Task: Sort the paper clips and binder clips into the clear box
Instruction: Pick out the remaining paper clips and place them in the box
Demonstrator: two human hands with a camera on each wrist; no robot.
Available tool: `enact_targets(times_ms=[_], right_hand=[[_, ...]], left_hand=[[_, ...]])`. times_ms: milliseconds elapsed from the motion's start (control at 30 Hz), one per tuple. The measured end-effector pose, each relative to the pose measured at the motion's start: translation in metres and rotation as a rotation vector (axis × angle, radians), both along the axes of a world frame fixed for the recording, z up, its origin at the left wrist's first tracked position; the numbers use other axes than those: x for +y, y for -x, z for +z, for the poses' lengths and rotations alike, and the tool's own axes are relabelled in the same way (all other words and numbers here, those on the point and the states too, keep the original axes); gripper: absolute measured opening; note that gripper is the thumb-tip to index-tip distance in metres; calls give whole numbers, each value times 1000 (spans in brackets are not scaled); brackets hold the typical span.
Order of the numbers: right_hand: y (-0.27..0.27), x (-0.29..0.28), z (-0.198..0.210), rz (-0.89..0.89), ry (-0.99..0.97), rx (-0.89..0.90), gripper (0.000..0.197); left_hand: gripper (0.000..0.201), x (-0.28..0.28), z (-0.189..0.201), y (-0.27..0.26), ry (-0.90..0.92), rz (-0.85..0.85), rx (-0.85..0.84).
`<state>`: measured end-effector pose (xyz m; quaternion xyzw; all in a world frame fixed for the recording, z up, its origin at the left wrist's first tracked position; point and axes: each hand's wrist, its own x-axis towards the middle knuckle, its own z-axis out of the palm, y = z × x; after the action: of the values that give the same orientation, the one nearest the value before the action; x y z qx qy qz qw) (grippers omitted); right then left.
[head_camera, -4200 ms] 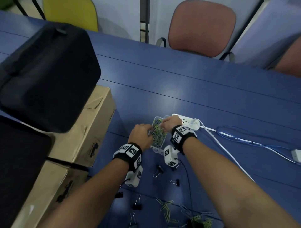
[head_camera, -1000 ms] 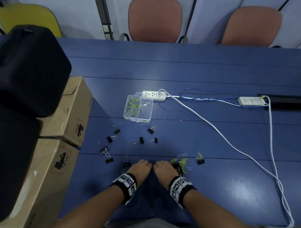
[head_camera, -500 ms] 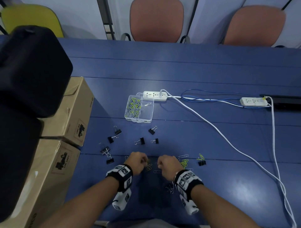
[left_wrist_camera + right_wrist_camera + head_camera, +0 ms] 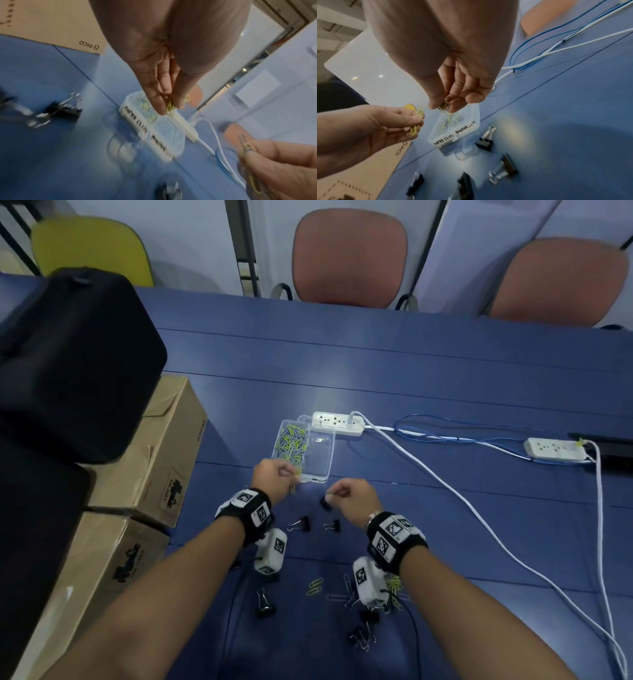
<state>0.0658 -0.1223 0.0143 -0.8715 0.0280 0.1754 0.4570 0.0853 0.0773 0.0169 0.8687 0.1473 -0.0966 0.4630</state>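
Here, the left hand (image 4: pixel 272 479) pinched yellow paper clips (image 4: pixel 170 108) just before the clear box (image 4: pixel 322 455); the right hand (image 4: pixel 352 497) pinched a blurred, half-hidden clip (image 4: pixel 443 106).

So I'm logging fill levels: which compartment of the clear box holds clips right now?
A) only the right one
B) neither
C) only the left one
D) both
C: in the head view the clear box has yellow-green paper clips piled in its left compartment, while the right compartment shows only bare clear plastic.
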Motion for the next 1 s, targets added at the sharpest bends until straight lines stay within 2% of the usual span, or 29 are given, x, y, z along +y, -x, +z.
enact_targets(times_ms=[67, 133, 233, 433, 633, 733, 867, 1000], right_hand=[[-22, 12, 6, -38, -35, -9, 13], [-43, 21, 10, -68, -43, -14, 13], [-70, 30, 14, -89, -38, 0, 9], [-117, 52, 2, -69, 51, 40, 6], [-155, 80, -15, -87, 78, 74, 22], [-170, 89, -20, -76, 126, 71, 11], [-185, 99, -26, -89, 218, 59, 22], [-196, 108, -26, -29, 205, 117, 16]], left_hand=[[16, 5, 5, -22, -29, 62, -14], [24, 8, 5, -41, -63, 99, -22], [30, 7, 0, -64, -153, 90, -41], [14, 7, -19, -89, -366, -133, 28], [15, 13, -39, -100, -468, -246, 59], [20, 9, -40, -109, -542, -305, 39], [17, 8, -38, -113, -543, -293, 9], [18, 16, -39, -107, -482, -253, -50]])
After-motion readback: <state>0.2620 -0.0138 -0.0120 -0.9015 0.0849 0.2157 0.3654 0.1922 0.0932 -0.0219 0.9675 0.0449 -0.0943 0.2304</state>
